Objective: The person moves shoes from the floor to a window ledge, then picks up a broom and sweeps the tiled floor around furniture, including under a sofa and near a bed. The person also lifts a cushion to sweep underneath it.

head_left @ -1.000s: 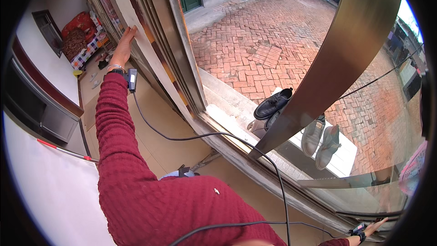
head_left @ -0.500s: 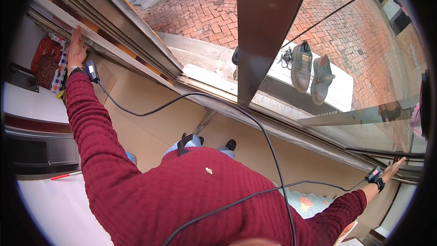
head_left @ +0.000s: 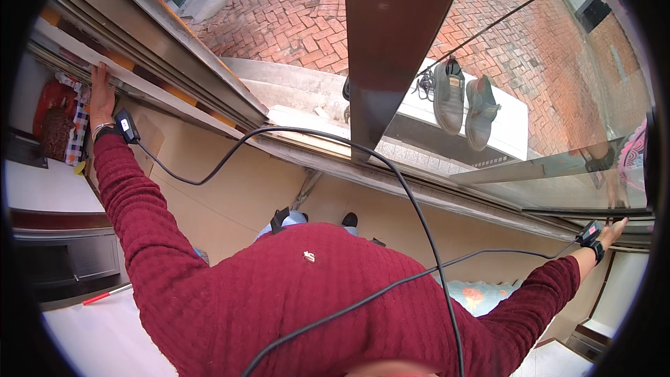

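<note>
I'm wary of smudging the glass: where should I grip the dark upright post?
Probably the left edge of the dark upright post, from the apparently open gap on its left. The post is a broad, flat strip with no handle I can make out, and the glass pane adjoins its right side. The left hand and right hand are apart from it.

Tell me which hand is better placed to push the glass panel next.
Probably the right hand: it is open beside the dark rail edging the glass panel. The left hand is across the opening, at the pale frame.
</note>
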`<state>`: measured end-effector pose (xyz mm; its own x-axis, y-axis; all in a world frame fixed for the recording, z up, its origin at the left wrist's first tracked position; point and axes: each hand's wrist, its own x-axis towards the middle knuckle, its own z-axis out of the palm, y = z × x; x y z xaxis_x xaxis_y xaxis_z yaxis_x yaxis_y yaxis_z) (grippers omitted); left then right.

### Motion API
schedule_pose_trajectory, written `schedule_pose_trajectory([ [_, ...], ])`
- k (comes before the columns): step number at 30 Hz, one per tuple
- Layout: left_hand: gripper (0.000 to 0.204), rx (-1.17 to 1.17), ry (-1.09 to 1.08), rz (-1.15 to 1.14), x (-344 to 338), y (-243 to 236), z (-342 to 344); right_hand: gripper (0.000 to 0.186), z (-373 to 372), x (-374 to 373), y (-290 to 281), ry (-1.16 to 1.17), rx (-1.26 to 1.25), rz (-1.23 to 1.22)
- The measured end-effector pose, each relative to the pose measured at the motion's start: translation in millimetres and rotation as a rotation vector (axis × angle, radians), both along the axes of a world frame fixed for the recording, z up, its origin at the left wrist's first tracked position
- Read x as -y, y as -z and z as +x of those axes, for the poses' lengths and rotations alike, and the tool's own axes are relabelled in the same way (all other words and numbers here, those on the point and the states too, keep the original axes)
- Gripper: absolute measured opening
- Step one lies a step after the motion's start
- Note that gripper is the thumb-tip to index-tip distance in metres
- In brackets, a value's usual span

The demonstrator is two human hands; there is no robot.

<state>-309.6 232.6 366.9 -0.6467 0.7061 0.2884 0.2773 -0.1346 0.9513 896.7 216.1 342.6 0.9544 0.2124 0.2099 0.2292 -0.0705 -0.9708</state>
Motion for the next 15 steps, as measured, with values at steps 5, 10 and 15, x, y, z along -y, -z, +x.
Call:
schedule_pose_trajectory([
  [5, 0.101, -0.005, -0.024, -0.039, 1, -8, 23, 0.069, -90, 0, -11, -0.155, 0.009, 0.112],
  [10, 0.103, -0.044, -0.013, -0.045, 2, -13, 36, 0.07, -188, 4, -19, -0.222, 0.151, 0.055],
  [15, 0.104, -0.047, 0.002, -0.041, 9, -14, 45, 0.069, -274, 13, -18, -0.365, 0.16, -0.036],
])
